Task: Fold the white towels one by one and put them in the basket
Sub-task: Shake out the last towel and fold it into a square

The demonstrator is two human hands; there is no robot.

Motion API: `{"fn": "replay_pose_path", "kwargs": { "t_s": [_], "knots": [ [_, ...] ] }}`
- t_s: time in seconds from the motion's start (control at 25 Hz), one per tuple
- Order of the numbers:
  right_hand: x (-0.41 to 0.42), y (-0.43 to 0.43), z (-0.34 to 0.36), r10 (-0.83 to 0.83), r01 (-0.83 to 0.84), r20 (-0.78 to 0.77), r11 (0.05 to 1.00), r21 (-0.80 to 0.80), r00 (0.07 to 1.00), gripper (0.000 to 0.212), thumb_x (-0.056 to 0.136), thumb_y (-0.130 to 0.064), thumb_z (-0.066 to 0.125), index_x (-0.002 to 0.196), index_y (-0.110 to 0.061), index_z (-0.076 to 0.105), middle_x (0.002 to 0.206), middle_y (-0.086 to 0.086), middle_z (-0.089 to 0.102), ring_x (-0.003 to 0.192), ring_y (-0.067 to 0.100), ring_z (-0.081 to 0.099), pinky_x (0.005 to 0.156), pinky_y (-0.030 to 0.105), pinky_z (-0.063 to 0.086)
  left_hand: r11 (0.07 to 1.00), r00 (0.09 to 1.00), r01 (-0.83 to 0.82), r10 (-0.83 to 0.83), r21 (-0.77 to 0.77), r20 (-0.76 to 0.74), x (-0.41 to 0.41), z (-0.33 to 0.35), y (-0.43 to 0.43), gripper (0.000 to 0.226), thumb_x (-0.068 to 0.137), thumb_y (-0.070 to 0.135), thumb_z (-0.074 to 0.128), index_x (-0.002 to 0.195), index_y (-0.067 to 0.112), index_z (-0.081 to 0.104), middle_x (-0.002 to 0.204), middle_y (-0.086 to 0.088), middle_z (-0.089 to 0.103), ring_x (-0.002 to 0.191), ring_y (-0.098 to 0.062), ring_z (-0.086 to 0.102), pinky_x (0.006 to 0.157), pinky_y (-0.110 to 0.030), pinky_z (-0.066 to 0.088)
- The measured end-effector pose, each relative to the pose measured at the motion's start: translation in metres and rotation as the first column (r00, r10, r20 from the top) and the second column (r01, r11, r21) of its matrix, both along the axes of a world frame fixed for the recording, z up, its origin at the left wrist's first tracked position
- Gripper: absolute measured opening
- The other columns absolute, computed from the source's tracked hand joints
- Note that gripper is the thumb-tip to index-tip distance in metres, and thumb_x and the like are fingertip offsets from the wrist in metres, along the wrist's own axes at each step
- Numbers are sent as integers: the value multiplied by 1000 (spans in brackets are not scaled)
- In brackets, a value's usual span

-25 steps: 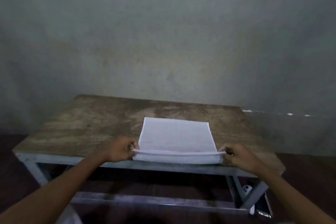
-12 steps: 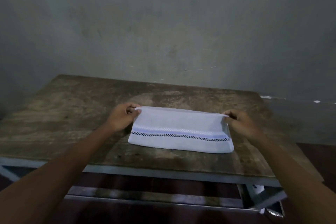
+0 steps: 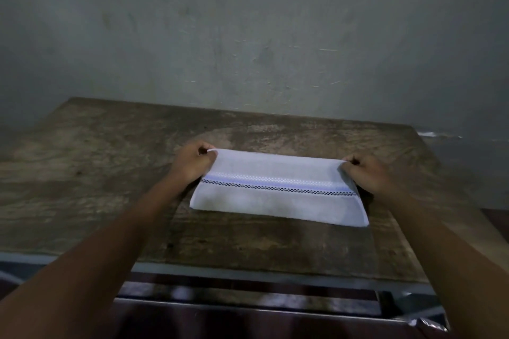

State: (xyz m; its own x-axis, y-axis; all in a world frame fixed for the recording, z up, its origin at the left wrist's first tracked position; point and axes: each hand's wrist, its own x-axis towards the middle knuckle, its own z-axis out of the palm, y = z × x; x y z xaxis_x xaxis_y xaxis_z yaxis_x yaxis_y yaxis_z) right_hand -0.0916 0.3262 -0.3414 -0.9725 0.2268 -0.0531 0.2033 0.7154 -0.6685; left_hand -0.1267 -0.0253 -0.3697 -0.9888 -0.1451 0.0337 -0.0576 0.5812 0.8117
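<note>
Grip pinched tight on both far corners: left hand (image 3: 192,164) and right hand (image 3: 367,175) hold the white towel (image 3: 278,201), now doubled over in the middle of the counter (image 3: 110,187). A second ago it lay open at the near edge. First fold looks done; no basket in view.

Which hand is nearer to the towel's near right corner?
Right. The right hand pinches the towel at its far right corner, just behind that one; the left hand pinches the far left corner.
</note>
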Motion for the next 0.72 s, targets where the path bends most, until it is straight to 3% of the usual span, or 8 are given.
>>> {"fn": "replay_pose_path", "kwargs": {
  "t_s": [0.16,0.24,0.32,0.44,0.56,0.64,0.72],
  "knots": [
    [4,1,2,61,-62,31,997,47,998,21,94,-14,50,110,-9,63,100,9,61,79,14,52,61,25,38,1000,1000,-5,5,-12,-17,-2,4,1,8,91,23,57,89,17,63,81,-6,63,75,-24,58,69,-32,46],
    [3,1,4,119,-126,66,986,113,991,26,95,-14,48,117,-9,61,105,9,62,87,18,52,71,27,39,993,998,57,-57,-100,10,-3,5,0,19,93,22,54,106,14,64,90,-8,64,80,-26,60,72,-31,46],
    [-1,2,5,149,-166,94,964,208,984,23,95,-13,48,109,-2,64,99,16,65,79,20,53,65,29,38,950,987,159,-147,-269,65,-7,8,-2,32,95,24,51,124,13,58,112,-8,62,100,-26,58,84,-31,42],
    [-5,6,8,180,-213,145,942,260,973,18,91,-12,54,98,0,66,83,13,63,66,16,52,54,27,38,898,968,252,-228,-361,109,-12,13,-8,26,94,24,53,111,8,63,111,-11,62,100,-26,57,80,-31,41],
    [-2,10,22,246,-296,243,934,199,938,13,87,-15,61,97,-7,64,84,5,62,73,15,57,57,25,42,879,944,331,-308,-344,120,-10,28,-16,16,88,21,62,97,8,65,100,-9,66,90,-23,60,76,-31,45],
    [4,14,44,301,-352,272,922,161,914,9,84,-12,65,91,-8,65,84,4,64,73,15,58,59,22,44,915,933,359,-343,-187,112,-4,47,-21,14,85,17,67,95,7,66,96,-8,69,84,-19,63,76,-29,50],
    [15,20,71,373,-413,261,903,119,891,4,80,-5,67,81,-9,66,74,5,65,66,15,57,57,23,43,924,925,377,-373,-67,71,8,73,-27,14,82,13,71,93,5,67,87,-8,70,73,-10,64,65,-16,50]
  ]
}}
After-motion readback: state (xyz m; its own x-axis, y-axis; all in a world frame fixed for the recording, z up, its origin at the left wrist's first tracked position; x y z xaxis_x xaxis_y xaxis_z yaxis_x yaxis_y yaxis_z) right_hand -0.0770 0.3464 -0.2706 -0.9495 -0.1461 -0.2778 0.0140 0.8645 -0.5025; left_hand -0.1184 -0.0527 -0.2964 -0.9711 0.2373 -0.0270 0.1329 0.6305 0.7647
